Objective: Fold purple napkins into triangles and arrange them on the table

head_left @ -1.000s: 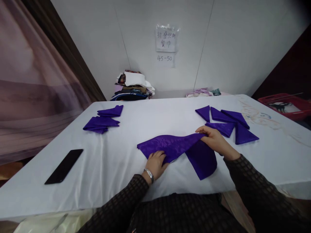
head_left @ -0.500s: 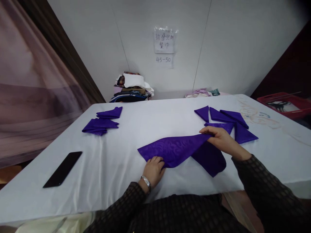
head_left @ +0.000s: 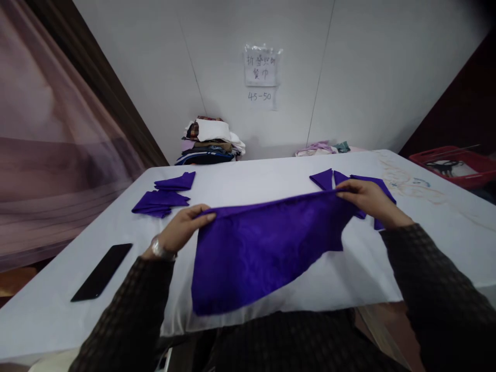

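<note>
A purple patterned cloth napkin [head_left: 267, 248] hangs stretched between my two hands above the white-covered table [head_left: 248, 181]. My left hand [head_left: 186, 225] pinches its upper left corner, thumb in front. At the upper right end, my right hand [head_left: 366, 199] pinches the same edge and sits a little higher. The lower edge of the napkin droops toward me and slants up to the right. Behind my right hand lie several folded purple napkins [head_left: 322, 179], partly covered by the hand and the held cloth. More folded purple napkins [head_left: 160, 201] rest at the far left.
A black phone-like slab [head_left: 103, 271] lies on the left of the table. Beyond the far edge are a pile of folded clothes [head_left: 211, 142] and some lilac cloth [head_left: 318, 148]. A red tray [head_left: 457, 165] stands at the right. A handwritten sign [head_left: 261, 72] hangs on the wall.
My left hand has risen from the table and moved left to the napkin's upper corner. The right hand has lifted slightly, and the napkin has opened out from a folded, twisted shape.
</note>
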Demonstrator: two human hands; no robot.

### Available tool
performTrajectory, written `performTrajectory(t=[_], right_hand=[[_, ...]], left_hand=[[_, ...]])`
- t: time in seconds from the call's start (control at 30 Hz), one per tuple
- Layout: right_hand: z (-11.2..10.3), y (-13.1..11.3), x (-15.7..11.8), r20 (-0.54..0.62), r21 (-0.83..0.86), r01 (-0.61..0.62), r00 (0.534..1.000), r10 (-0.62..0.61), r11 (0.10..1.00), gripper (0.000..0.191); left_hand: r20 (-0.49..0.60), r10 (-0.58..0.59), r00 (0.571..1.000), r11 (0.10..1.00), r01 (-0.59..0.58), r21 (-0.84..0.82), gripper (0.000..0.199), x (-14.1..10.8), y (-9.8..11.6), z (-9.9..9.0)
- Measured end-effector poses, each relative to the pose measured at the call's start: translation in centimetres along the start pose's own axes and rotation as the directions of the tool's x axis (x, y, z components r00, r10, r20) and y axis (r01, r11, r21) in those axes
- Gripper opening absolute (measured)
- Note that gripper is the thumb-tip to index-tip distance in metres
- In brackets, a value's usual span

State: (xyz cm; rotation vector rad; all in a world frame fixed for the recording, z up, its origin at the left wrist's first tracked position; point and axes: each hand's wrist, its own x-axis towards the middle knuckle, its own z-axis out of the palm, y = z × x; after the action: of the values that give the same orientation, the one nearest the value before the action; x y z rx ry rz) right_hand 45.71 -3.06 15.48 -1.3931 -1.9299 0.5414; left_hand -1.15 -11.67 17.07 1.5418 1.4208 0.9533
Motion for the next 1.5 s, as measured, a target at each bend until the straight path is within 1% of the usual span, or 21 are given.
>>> performTrajectory(t=[0.07, 0.1, 0.13, 0.17, 0.2, 0.23, 0.27, 0.3, 0.37, 0.43, 0.47, 0.53, 0.6, 0.67, 0.77, 0.87, 1.07, 1.2, 1.3, 1.4, 1.5], right_hand=[[1.5, -0.2, 2.7, -0.037, -0.084, 0.063, 0.997, -0.067, 0.994, 0.019], [2.3, -0.3, 3.9, -0.062, -0.159, 0.089, 0.993, -0.100, 0.983, 0.019], [3.1, -0.4, 4.8, -0.074, -0.239, 0.115, 0.988, -0.136, 0.964, 0.020], [3.8, -0.4, 5.4, -0.087, -0.303, 0.139, 0.981, -0.173, 0.943, 0.022], [4.5, -0.5, 5.7, -0.097, -0.341, 0.165, 0.973, -0.209, 0.926, 0.023], [5.2, -0.5, 5.7, -0.104, -0.348, 0.192, 0.965, -0.241, 0.918, 0.024], [5.9, -0.5, 5.2, -0.106, -0.327, 0.218, 0.958, -0.265, 0.920, 0.025], [6.6, -0.4, 4.5, -0.090, -0.288, 0.241, 0.957, -0.277, 0.927, 0.024], [8.2, 0.0, 2.2, 0.014, -0.186, 0.269, 0.962, -0.271, 0.945, 0.021], [9.9, 0.6, -0.6, 0.188, -0.100, 0.273, 0.950, -0.251, 0.957, 0.019], [10.8, 0.9, -2.1, 0.254, -0.076, 0.275, 0.935, -0.249, 0.958, 0.020], [12.2, 1.5, -4.8, 0.338, -0.059, 0.288, 0.907, -0.252, 0.956, 0.026], [13.3, 1.9, -6.9, 0.397, -0.049, 0.308, 0.879, -0.264, 0.950, 0.031], [13.9, 2.1, -8.2, 0.406, -0.057, 0.333, 0.869, -0.283, 0.941, 0.028], [14.4, 2.1, -8.8, 0.354, -0.097, 0.365, 0.882, -0.311, 0.926, 0.019], [14.5, 2.0, -8.7, 0.325, -0.112, 0.369, 0.891, -0.317, 0.923, 0.018], [14.0, 1.7, -7.9, 0.362, -0.055, 0.338, 0.883, -0.297, 0.939, 0.022], [12.8, 0.5, -7.3, 0.357, -0.038, 0.344, 0.881, -0.309, 0.938, 0.022], [11.4, -1.0, -6.9, 0.304, -0.036, 0.315, 0.908, -0.289, 0.948, 0.023], [10.0, -2.4, -6.7, 0.236, -0.057, 0.262, 0.941, -0.242, 0.963, 0.025], [8.6, -3.5, -6.9, 0.178, -0.058, 0.245, 0.956, -0.231, 0.968, 0.026]], left_hand=[[-0.062, -0.078, 0.995, 0.997, 0.077, -0.008, 0.034, 3.6, -1.6, -0.4], [-0.097, -0.126, 0.987, 0.990, 0.132, 0.054, 0.037, 5.1, -2.6, -0.4], [-0.171, -0.157, 0.973, 0.972, 0.183, 0.149, 0.038, 6.3, -3.6, -0.3], [-0.267, -0.160, 0.950, 0.940, 0.230, 0.252, 0.038, 7.2, -4.6, -0.2], [-0.351, -0.123, 0.928, 0.902, 0.251, 0.350, 0.040, 7.7, -5.6, 0.1], [-0.405, -0.056, 0.912, 0.864, 0.248, 0.437, 0.042, 7.7, -6.6, 0.5], [-0.426, 0.022, 0.904, 0.831, 0.221, 0.511, 0.043, 7.4, -7.5, 0.9], [-0.412, 0.095, 0.906, 0.804, 0.174, 0.568, 0.044, 6.7, -8.4, 1.4], [-0.308, 0.193, 0.931, 0.774, 0.048, 0.631, 0.040, 4.7, -10.0, 2.6], [-0.146, 0.248, 0.958, 0.759, -0.099, 0.643, 0.037, 2.4, -11.5, 4.0], [-0.050, 0.276, 0.960, 0.744, -0.180, 0.644, 0.037, 1.3, -12.2, 4.6], [0.114, 0.307, 0.945, 0.706, -0.307, 0.638, 0.037, -0.6, -13.3, 5.8], [0.191, 0.320, 0.928, 0.679, -0.365, 0.638, 0.034, -1.8, -14.2, 6.6], [0.185, 0.328, 0.926, 0.670, -0.366, 0.646, 0.026, -2.2, -14.6, 7.0], [0.141, 0.335, 0.932, 0.677, -0.342, 0.651, 0.019, -2.0, -14.7, 7.2], [0.142, 0.338, 0.930, 0.693, -0.348, 0.631, 0.022, -1.5, -14.3, 7.2], [0.151, 0.349, 0.925, 0.706, -0.366, 0.606, 0.028, -1.4, -12.6, 6.8], [0.105, 0.382, 0.918, 0.692, -0.359, 0.626, 0.029, -1.5, -10.4, 6.5], [0.031, 0.412, 0.911, 0.685, -0.332, 0.649, 0.032, -1.5, -8.5, 6.2], [-0.041, 0.410, 0.911, 0.667, -0.269, 0.695, 0.035, -1.8, -7.1, 6.0], [-0.065, 0.383, 0.921, 0.643, -0.215, 0.735, 0.037, -2.4, -6.1, 5.5]])
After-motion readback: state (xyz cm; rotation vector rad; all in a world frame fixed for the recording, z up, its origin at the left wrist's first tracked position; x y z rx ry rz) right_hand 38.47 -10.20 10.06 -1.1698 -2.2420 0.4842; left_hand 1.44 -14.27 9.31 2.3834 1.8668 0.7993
